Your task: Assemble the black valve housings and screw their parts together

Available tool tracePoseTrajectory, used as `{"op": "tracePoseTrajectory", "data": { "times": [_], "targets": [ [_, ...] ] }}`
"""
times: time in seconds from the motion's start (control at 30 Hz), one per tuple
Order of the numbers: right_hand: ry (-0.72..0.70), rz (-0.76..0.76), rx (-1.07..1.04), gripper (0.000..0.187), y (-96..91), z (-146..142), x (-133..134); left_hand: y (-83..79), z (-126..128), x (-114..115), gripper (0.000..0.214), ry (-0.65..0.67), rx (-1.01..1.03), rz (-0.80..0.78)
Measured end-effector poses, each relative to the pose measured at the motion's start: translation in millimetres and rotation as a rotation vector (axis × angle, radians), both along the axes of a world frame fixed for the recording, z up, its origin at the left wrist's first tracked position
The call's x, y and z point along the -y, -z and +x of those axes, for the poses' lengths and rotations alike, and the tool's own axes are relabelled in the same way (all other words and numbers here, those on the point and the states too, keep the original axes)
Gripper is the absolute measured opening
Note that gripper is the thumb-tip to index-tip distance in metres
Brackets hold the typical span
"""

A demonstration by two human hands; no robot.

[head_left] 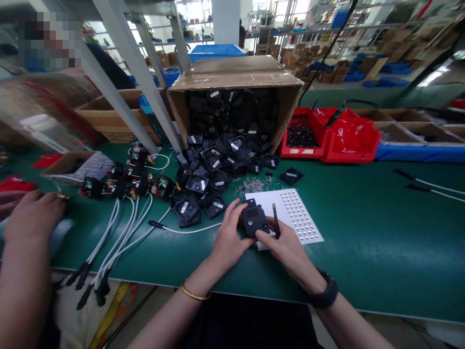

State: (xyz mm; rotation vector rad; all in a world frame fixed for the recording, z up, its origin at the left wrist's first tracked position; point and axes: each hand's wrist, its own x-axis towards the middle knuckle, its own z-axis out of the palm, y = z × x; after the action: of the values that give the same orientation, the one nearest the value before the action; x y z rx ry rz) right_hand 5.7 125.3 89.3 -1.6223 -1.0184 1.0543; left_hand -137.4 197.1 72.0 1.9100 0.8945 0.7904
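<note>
My left hand (pixel 229 236) grips a black plastic housing (pixel 255 220) by its left side, with a white cable (pixel 196 230) running out to the left from behind the fingers. On the housing's lower right edge, my right hand (pixel 285 245) presses with thumb and fingers. A slim dark brush-like tool (pixel 276 220) with a light tip also stands upright in the right hand. Beneath lies a white sheet (pixel 271 203) bearing rows of small round silvery pieces (pixel 300 218). Loose small screws (pixel 254 186) are scattered just beyond the sheet.
A cardboard box (pixel 236 77) lies on its side, spilling black housings (pixel 218 160) onto the green table (pixel 381 232). Red bins (pixel 350 138) stand right of it. Wired assemblies (pixel 163 186) with white cables lie to the left, near another person's hand (pixel 34 215).
</note>
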Motion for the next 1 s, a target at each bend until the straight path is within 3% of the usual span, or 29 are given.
{"op": "tracePoseTrajectory", "data": {
  "times": [0.4,0.5,0.6,0.7,0.77,0.87,1.0],
  "targets": [
    [-0.021,0.017,-0.057,0.061,2.3,4,-1,-4.4,3,5,0.077,-0.031,0.026,-0.093],
    [-0.110,0.155,0.219,0.050,0.5,17,0,-7.7,-13,13,0.063,-0.142,0.057,-0.147],
    [-0.199,0.403,0.732,0.035,4.9,37,0,-6.3,-27,13,0.032,-0.194,0.004,-0.271],
    [-0.327,0.551,1.185,0.038,14.5,55,-1,1.5,-28,5,0.031,-0.135,-0.043,-0.254],
    [-0.435,0.607,1.373,0.039,20.2,60,3,7.5,-22,1,0.043,-0.112,-0.078,-0.215],
    [-0.507,0.646,1.463,0.043,24.4,59,21,12.8,-13,2,0.057,-0.078,-0.127,-0.157],
    [-0.559,0.548,1.270,0.043,21.1,60,49,12.9,0,-3,0.061,-0.050,-0.142,-0.020]
  ]
}}
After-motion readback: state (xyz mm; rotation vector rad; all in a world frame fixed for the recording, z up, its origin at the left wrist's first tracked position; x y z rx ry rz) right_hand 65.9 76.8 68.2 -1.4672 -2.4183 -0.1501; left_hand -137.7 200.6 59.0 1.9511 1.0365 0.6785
